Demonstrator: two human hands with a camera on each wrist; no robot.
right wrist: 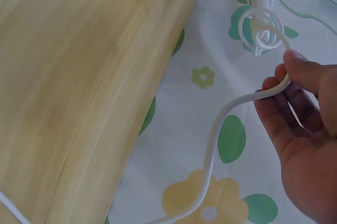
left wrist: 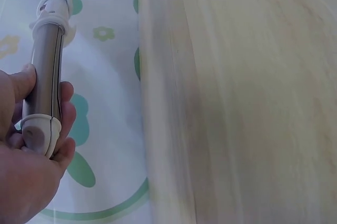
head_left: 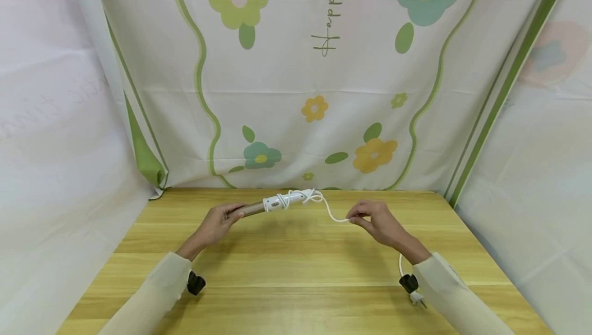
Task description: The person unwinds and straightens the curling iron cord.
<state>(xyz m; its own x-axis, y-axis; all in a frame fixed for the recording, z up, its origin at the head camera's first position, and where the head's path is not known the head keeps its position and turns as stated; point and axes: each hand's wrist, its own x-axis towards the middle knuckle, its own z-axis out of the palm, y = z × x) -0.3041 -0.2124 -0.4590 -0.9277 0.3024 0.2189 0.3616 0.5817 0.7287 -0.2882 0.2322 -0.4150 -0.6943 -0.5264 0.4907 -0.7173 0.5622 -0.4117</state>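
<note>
My left hand (head_left: 216, 224) grips a hair straightener (head_left: 254, 209) by its brown barrel, near the white tip. In the left wrist view a seam runs along the barrel (left wrist: 45, 71) and through the end cap, with the fingers curled around it. The white handle (head_left: 296, 198) points right, held over the table's far part, and loops of its power cord (head_left: 334, 218) are wound around it. My right hand (head_left: 376, 222) pinches this cord between thumb and fingers, a short way from the handle. Beyond the pinch, the cord (right wrist: 210, 145) hangs down; its plug (head_left: 417, 298) shows near the right sleeve.
The wood-grain table (head_left: 296, 273) lies below both hands. A flower-printed cloth (head_left: 296, 68) hangs right behind its far edge, and white cloth walls stand at both sides. Small black devices (head_left: 196, 283) sit at both wrists.
</note>
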